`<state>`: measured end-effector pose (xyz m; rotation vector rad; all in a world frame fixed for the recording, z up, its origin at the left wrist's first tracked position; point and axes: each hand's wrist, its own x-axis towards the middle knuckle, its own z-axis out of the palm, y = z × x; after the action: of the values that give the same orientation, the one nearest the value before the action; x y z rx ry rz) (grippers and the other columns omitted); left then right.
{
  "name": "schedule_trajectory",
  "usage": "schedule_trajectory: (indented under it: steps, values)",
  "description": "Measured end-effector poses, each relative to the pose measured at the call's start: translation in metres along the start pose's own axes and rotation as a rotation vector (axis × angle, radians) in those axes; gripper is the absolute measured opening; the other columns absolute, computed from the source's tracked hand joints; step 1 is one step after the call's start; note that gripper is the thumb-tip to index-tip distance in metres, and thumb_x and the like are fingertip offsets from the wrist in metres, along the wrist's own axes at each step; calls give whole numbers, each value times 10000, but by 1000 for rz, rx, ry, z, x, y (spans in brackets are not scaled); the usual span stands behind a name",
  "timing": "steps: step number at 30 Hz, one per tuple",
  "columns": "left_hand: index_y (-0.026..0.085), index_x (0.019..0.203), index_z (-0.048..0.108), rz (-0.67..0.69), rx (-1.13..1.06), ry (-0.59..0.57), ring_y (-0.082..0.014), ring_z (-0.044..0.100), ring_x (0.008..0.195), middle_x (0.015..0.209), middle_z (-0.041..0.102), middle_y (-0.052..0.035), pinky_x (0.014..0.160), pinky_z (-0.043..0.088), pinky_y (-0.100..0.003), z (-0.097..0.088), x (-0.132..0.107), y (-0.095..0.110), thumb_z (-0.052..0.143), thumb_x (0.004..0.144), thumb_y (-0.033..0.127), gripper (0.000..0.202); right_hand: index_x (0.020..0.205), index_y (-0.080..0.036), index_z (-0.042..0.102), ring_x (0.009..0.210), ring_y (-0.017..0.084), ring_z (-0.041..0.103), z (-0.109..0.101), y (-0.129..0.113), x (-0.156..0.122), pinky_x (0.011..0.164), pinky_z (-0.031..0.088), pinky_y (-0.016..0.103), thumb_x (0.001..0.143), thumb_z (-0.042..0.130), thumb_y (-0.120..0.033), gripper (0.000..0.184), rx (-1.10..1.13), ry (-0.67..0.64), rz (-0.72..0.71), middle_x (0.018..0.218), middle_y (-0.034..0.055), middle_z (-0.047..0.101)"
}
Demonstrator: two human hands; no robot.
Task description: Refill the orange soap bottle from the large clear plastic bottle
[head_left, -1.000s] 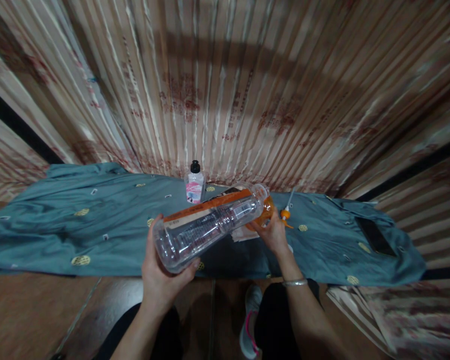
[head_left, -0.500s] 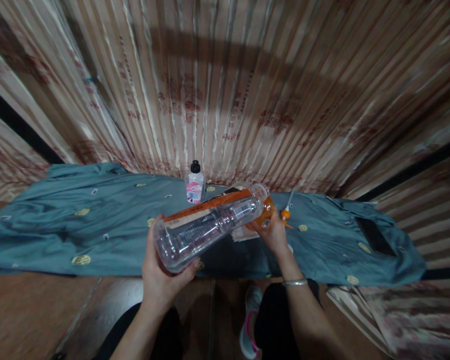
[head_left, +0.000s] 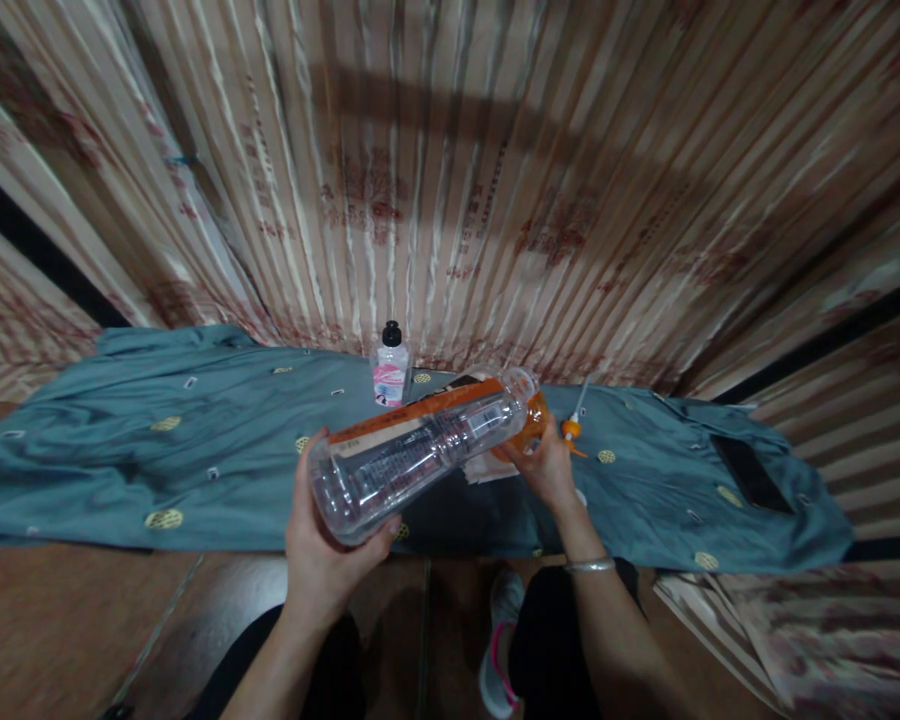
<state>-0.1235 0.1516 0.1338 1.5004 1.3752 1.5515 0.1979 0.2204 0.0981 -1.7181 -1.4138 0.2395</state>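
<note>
Hands hold two bottles: the left hand (head_left: 322, 555) wraps the base of a large clear bottle (head_left: 412, 455), and the right hand (head_left: 547, 470) grips a small orange bottle (head_left: 534, 425) at its mouth. A striped, pleated curtain (head_left: 450, 180) fills the far side. Below it a teal cloth (head_left: 157, 460) spreads left to right, with wooden floor (head_left: 52, 620) nearer. The clear bottle hangs above the cloth's near edge, its long axis slanting from near left to far right, mouth pointing right. On the cloth are a black phone (head_left: 750, 472) at the right, a black-capped bottle (head_left: 389, 372) standing far centre, and an orange pump head (head_left: 570, 428) just beside the right hand.
</note>
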Motion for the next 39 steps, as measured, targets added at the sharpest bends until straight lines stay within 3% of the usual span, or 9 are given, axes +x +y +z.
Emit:
schedule_trajectory:
  steps: [15, 30, 39]
  values:
    - [196, 1572, 455, 9, 18, 8, -361, 684, 1310, 1450, 646, -171, 1109, 569, -482, -1, 1, -3, 986, 576, 402, 1147, 1320, -169, 570, 952, 375, 792, 0, 0, 0, 802, 640, 491, 711, 750, -752, 863, -10, -1, 19, 1102, 184, 798]
    - [195, 1584, 442, 18, 38, 1, -369, 639, 1388, 1516, 608, -189, 1177, 513, -497, -2, -1, -6, 969, 624, 385, 1112, 1318, -147, 575, 971, 376, 784, 0, 0, 0, 823, 636, 505, 733, 686, -839, 913, -5, -3, -12, 1151, 217, 787]
    - [185, 1605, 429, 146, 88, 3, -359, 669, 1361, 1523, 621, -196, 1141, 548, -465, -2, 0, -7, 946, 680, 375, 1076, 1332, -134, 583, 970, 380, 789, 1, 1, 0, 836, 637, 518, 707, 664, -914, 1003, 2, 23, -16, 1124, 208, 798]
